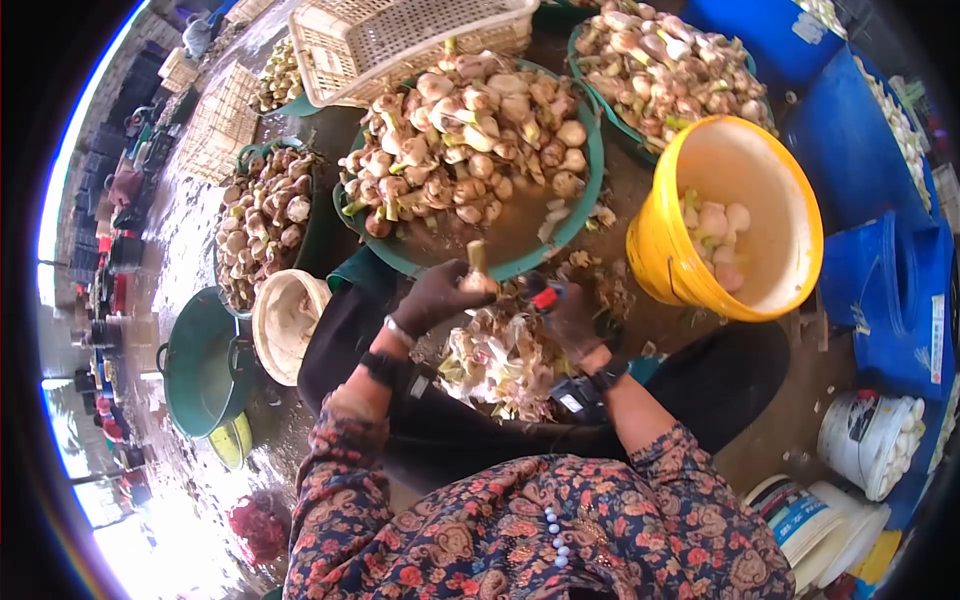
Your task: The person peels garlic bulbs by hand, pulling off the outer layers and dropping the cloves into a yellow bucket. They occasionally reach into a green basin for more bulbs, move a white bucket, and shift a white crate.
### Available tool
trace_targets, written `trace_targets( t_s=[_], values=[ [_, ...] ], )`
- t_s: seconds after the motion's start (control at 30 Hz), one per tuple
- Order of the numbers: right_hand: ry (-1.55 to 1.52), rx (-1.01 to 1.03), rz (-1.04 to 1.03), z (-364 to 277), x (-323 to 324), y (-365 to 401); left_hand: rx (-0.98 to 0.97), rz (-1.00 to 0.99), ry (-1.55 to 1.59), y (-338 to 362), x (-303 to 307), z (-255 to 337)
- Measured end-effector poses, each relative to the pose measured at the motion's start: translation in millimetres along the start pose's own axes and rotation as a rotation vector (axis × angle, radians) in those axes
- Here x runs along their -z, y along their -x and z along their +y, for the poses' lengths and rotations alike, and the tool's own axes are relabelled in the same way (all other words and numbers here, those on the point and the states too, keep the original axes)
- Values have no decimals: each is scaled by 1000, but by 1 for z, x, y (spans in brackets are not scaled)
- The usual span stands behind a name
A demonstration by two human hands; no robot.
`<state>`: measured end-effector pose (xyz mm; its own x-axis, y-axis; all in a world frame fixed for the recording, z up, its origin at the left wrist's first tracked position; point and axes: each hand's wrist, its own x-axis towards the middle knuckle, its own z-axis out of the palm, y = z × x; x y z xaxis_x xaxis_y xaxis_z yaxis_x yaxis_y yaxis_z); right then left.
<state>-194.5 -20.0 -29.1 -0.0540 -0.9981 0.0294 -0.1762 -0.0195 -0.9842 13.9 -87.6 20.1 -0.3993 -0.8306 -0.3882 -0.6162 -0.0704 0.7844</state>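
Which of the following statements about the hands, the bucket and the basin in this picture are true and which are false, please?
1. The left hand holds a bulb. True.
2. The right hand is empty. False: it grips a red-handled tool.
3. The yellow bucket is filled to the brim. False: only a few pale bulbs lie inside it.
4. The green basin beyond the hands is heaped with untrimmed bulbs. True.
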Motion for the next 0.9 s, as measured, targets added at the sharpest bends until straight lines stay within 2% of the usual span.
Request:
trace_targets(
  t_s=[0.03, 0.07, 0.1, 0.17, 0.27, 0.4, 0.47, 0.5, 0.57, 0.6, 0.63, 0.7, 0.73, 0.77, 0.8, 0.83, 0.87, 0.9],
  values=[
    [6, -9, 12, -12, 0, 1, -134, 35, 89, 11, -13, 8],
    [152, -25, -7, -20, 1, 1, -153, -9, -146, 20, -15, 26],
    [295, -42, -29, -25, 0, 4, -182, 50, -279, 32, -23, 44],
    [284, -31, -9, -29, 0, 9, -292, 220, -420, 47, -36, 64],
    [178, -93, -92, -39, 6, 13, -321, 278, -482, 56, -42, 68],
    [181, 37, -128, -29, 9, 17, -324, 215, -533, 52, -33, 54],
    [-370, -373, -263, -30, 14, 20, -383, 60, -92, 45, -27, 36],
    [-372, -369, -263, -23, 14, 19, -385, 61, -95, 44, -31, 30],
    [-512, -233, -241, -12, 11, 18, -217, 93, 360, 47, -50, 26],
    [-703, -537, -203, -14, 7, 18, -239, 146, 345, 45, -64, 12],
    [-698, -537, -205, -21, 9, 22, -145, 67, 474, 53, -70, 18],
    [-636, 95, -213, -29, 10, 32, -240, 79, 307, 52, -70, 19],
    [-1039, -716, -372, -24, 18, 23, -228, 204, 165, 54, -67, 21],
    [-1037, -718, -373, -9, 15, 17, -218, 328, 20, 54, -63, 23],
    [-622, -575, -348, 12, 9, 12, -383, 453, -86, 51, -62, 25],
    [-213, -421, -315, 19, 3, 8, -380, 455, -87, 49, -60, 20],
    [-80, -217, -309, 25, 0, 11, -299, 225, -34, 46, -58, 11],
    [-81, -214, -312, 32, -2, 13, -217, -2, 18, 44, -57, 5]
  ],
)
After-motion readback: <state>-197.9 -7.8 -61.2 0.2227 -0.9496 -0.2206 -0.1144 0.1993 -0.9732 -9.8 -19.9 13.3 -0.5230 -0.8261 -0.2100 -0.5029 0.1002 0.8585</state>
